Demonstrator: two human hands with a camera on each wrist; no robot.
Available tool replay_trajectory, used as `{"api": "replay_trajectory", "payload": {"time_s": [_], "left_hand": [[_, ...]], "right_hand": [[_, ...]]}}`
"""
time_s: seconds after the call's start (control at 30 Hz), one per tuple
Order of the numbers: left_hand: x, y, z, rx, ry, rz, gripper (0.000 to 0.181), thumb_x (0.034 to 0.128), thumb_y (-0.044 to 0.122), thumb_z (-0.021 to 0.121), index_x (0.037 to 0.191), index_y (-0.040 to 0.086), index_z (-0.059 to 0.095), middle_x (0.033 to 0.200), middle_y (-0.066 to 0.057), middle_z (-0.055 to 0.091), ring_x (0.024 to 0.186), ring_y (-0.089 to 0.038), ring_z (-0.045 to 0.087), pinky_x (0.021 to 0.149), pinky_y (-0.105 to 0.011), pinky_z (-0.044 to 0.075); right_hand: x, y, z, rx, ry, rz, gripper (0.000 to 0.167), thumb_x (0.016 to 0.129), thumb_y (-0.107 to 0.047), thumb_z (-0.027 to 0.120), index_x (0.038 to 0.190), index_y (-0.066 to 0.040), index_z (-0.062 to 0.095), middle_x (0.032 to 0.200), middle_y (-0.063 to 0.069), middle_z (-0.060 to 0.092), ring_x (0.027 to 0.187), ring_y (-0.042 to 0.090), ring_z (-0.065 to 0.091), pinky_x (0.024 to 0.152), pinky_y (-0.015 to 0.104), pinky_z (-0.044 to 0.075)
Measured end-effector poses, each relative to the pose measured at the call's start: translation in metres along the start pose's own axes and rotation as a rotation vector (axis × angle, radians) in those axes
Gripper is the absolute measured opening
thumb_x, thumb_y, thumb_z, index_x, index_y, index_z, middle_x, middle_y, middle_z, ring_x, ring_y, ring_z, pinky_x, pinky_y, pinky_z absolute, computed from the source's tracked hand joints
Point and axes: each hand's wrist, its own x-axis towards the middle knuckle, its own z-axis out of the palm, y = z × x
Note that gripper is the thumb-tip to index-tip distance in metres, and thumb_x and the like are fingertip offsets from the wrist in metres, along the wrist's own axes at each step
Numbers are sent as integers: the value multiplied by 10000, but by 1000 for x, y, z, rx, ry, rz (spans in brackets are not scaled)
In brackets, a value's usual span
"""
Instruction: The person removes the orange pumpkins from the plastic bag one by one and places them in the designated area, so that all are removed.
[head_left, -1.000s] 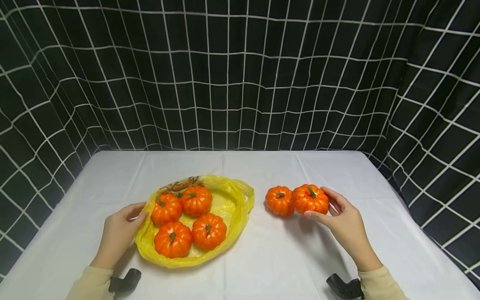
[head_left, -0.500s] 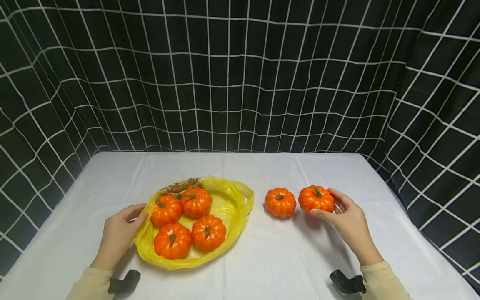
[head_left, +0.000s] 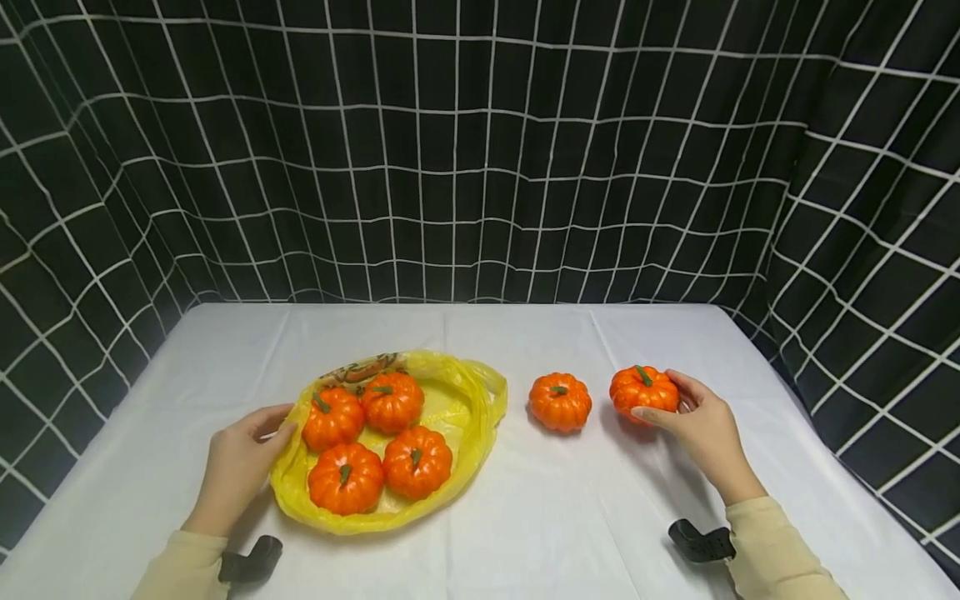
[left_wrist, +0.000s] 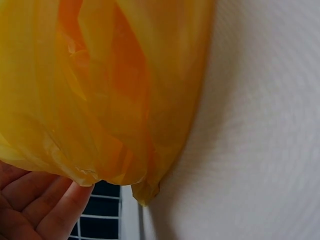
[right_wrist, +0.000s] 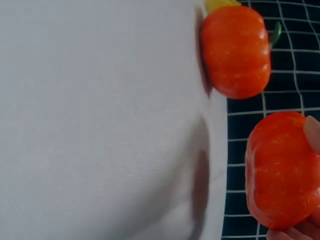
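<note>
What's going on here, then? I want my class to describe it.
A person has both hands busy at a white-covered table. The left hand holds the edge of an open yellow bag, with four pumpkins inside. The right hand holds a fifth pumpkin off the cloth, to the right of the bag. A sixth pumpkin sits on the cloth between the bag and the held one, touching neither.

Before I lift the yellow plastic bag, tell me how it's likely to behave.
The yellow plastic bag is probably floppy: its thin, see-through film is creased. It may sag around the four mini pumpkins inside, and these could roll together, being rounded.
</note>
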Motion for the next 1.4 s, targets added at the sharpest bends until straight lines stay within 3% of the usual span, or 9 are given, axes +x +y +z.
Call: {"api": "replay_trajectory", "payload": {"time_s": [0.2, 0.5, 0.8, 1.4], "left_hand": [[0, 0, 1, -2, -17, -27, 332, 967, 158, 630, 1259, 5, 657, 1209, -243, 688, 1125, -414, 669, 929, -495, 576], [0, 1, 0, 3, 3, 2, 318, 961, 141, 633, 1243, -2, 666, 1190, -242, 696, 1118, -418, 671, 923, -496, 575], [-2, 0, -1, 16, -27, -3, 336, 969, 139, 618, 1265, -18, 644, 1227, -249, 677, 1153, -426, 649, 966, -519, 552], [-1, 4, -2, 7, -13, -1, 325, 964, 132, 625, 1248, -26, 651, 1216, -253, 680, 1145, -430, 653, 956, -512, 556]], "right_hand": [[9, 3, 0, -18, -17, 5, 923, 851, -336, 787, 1548, -4, 281, 1583, 254, 328, 1460, 395, 354, 1190, 511, 340], [18, 13, 1, -77, -50, 46, 922, 861, -320, 770, 1539, 41, 259, 1566, 301, 317, 1439, 456, 342, 1193, 559, 321], [22, 19, 4, -114, -96, 62, 942, 852, -340, 779, 1531, 58, 261, 1561, 315, 310, 1430, 474, 338, 1189, 577, 312], [30, 19, 3, -76, -141, 74, 956, 852, -302, 786, 1547, 42, 226, 1596, 288, 251, 1464, 449, 305, 1203, 544, 312]]}}
